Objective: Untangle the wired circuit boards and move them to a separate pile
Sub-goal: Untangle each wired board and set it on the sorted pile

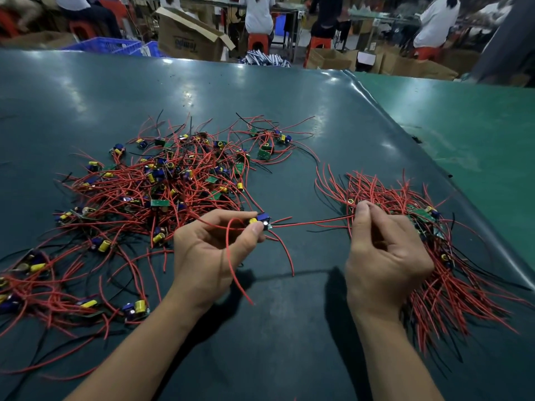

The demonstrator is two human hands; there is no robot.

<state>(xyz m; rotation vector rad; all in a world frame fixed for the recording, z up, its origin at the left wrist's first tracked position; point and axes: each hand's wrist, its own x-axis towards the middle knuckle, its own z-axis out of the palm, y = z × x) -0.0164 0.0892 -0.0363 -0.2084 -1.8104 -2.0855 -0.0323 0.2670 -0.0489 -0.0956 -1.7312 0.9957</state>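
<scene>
Head view: a dark green table mat (260, 111) bears two heaps of wired boards
Left hand (208, 250): thumb and forefinger pinch a small circuit board (260, 221) with blue and yellow parts, held above the mat between the heaps; a red wire loops down over the palm
Right hand (385, 253): fingers curled, pinching the red and black wires (312, 222) that run taut from that board
Tangled pile (162, 186): left of the hands; spread wide
Sorted pile (428, 256): right, partly under the right hand; wires lie roughly parallel
</scene>
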